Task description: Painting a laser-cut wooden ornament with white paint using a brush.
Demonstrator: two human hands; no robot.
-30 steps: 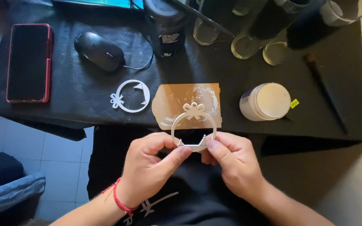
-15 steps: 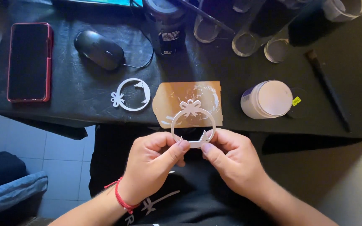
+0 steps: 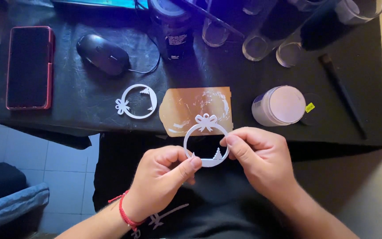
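- Black counter (image 3: 89, 115) is seen from above, carrying the surrounding things.
- Red-cased phone (image 3: 28, 66) is laid flat at its left end.
- Tan plate (image 3: 186, 106) is set near the front edge, a second white ring ornament (image 3: 137, 102) just beside it.
- White ring ornament (image 3: 206, 140), bow uppermost, is held before the counter's edge.
- Left hand (image 3: 162, 177) and right hand (image 3: 261, 159) are closed on its lower rim, fingers (image 3: 233, 146) pinched narrow.

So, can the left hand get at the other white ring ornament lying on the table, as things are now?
Probably yes, but not at once. The left hand pinches the held ornament together with the right hand. The flat ring ornament lies uncovered near the table's front edge, with nothing between.
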